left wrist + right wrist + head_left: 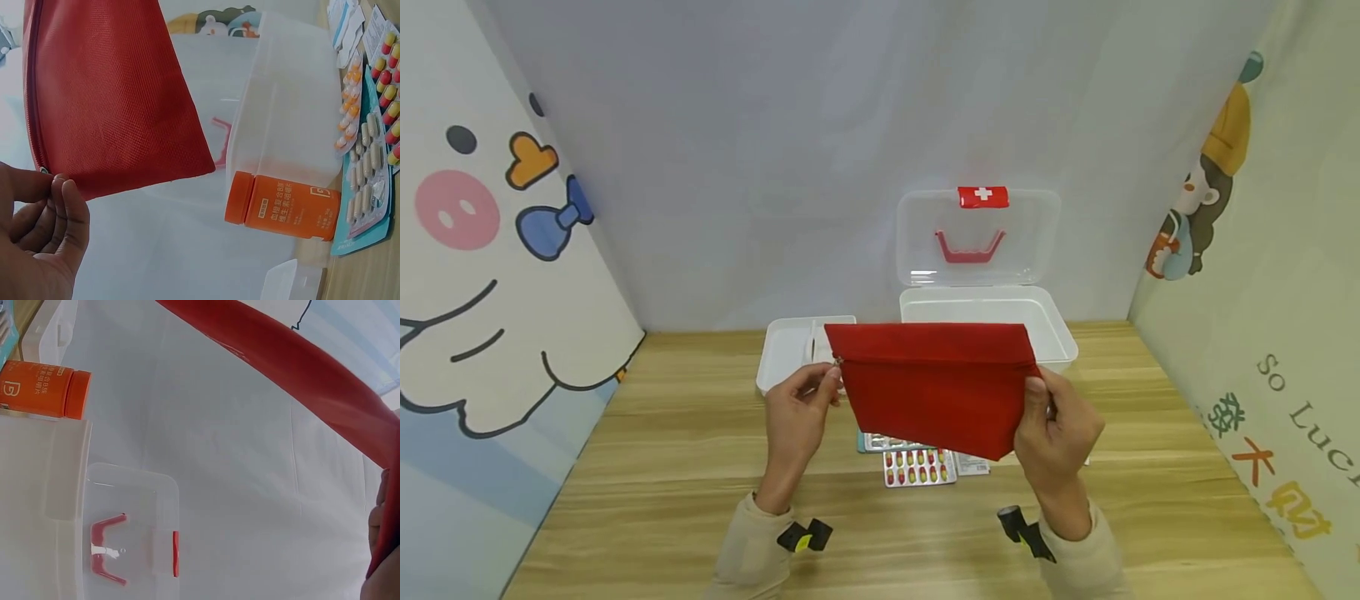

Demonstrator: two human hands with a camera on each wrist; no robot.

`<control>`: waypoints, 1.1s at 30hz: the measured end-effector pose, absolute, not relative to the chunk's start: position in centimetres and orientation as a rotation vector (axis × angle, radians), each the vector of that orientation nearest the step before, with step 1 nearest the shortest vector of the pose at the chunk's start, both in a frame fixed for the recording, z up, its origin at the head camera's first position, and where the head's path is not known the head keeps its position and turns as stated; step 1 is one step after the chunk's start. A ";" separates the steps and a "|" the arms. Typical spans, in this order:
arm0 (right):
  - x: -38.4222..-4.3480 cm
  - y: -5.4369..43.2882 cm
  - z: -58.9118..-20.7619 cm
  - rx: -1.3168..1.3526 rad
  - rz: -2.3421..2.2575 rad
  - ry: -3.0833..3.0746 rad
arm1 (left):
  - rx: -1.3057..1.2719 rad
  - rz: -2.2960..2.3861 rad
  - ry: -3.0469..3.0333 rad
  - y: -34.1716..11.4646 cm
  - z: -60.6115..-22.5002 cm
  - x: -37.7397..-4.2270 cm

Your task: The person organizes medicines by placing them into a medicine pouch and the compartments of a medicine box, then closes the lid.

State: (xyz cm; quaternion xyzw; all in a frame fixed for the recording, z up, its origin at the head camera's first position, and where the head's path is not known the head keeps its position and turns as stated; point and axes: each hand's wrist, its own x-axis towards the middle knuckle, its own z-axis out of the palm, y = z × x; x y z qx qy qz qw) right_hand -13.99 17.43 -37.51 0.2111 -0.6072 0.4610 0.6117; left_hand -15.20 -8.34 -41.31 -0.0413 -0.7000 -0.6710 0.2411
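A red zippered pouch (932,392) is held up above the table between both hands. At its left end, the thumb and fingers of my left hand (799,408) pinch the zipper pull (44,170). My right hand (1058,425) grips the pouch's right end, thumb on the near face. In the head view the zipper runs along the upper part and looks shut. The right wrist view shows the pouch (300,375) nearly edge-on, with only part of the right hand (382,575) visible. Whether anything is inside cannot be seen.
Behind the pouch stands an open white first-aid box (1060,329) with a clear lid (917,225). A white tray (782,354) lies left of it. Capsule blister packs (917,468) lie below the pouch. An orange bottle (284,206) stands near the box, hidden in the head view.
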 end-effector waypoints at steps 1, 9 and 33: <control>-14.0 17.5 -37.5 0.487 1.065 -1.404 | -0.108 -1.831 -1.923 -8.4 -41.2 -15.2; -14.1 17.8 -37.7 0.528 1.062 -1.442 | -0.073 -1.619 -1.970 -9.6 -41.0 -15.1; -14.1 17.5 -36.8 0.975 0.874 -1.654 | -0.974 -1.128 -2.063 -9.3 -37.3 -12.3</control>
